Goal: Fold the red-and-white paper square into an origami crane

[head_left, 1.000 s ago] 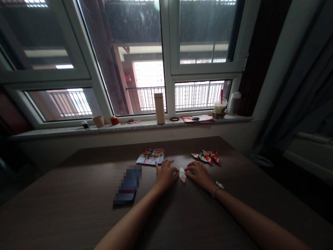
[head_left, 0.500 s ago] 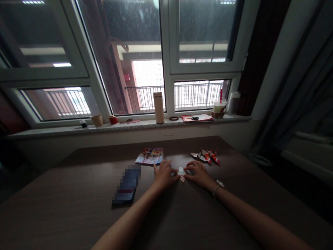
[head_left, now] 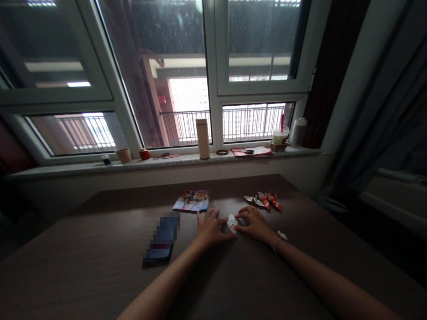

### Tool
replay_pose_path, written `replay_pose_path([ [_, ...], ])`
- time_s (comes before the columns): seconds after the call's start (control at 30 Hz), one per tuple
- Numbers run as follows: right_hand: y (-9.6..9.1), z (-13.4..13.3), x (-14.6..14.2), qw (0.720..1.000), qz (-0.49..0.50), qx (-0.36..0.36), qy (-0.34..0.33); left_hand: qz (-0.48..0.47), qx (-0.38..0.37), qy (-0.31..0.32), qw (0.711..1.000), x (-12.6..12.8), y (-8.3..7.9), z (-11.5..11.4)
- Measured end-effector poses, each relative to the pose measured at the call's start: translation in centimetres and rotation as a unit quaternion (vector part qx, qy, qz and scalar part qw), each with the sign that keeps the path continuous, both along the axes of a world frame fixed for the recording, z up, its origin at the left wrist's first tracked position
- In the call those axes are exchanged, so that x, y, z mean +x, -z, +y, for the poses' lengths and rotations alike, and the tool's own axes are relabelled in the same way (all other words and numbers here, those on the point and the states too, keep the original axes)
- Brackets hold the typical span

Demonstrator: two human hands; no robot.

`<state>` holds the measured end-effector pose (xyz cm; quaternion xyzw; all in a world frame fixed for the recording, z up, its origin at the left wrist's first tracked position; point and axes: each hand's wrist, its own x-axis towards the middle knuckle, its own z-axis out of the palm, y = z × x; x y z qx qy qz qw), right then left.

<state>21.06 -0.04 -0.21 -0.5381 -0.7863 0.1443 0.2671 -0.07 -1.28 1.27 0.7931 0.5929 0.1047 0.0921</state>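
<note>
A small folded piece of paper (head_left: 231,222), white with red print, lies on the dark wooden table (head_left: 100,266) between my two hands. My left hand (head_left: 211,227) rests on the table with its fingers pressed against the paper's left side. My right hand (head_left: 255,222) pinches the paper's right side with curled fingers; a light bracelet sits on that wrist. Behind my right hand lie several finished folded paper figures (head_left: 264,199) in red and white.
A colourful sheet (head_left: 192,200) lies flat behind my left hand and a dark phone (head_left: 162,240) lies to the left. The windowsill (head_left: 83,168) holds a tall beige flask (head_left: 202,138), small cups, a drink with a straw (head_left: 280,134) and red papers.
The paper has become smaller and been turned slightly between my fingers. Both hands stayed in place, with only the fingers shifting.
</note>
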Motion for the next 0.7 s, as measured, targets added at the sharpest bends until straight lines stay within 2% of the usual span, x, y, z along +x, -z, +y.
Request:
replay_pose_path([
  [0.33, 0.2, 0.0, 0.1, 1.0, 0.0, -0.001, -0.009, -0.004, -0.016, 0.018, 1.0, -0.4, -0.3, 0.1],
  [0.57, 0.0, -0.5, 0.0, 1.0, -0.012, -0.01, -0.009, -0.023, -0.059, -0.006, 0.998, -1.1, -0.7, 0.6],
  [0.7, -0.1, -0.7, -0.1, 1.0, -0.022, -0.006, -0.01, -0.02, -0.046, -0.008, 0.999, -1.2, -0.4, 0.8],
])
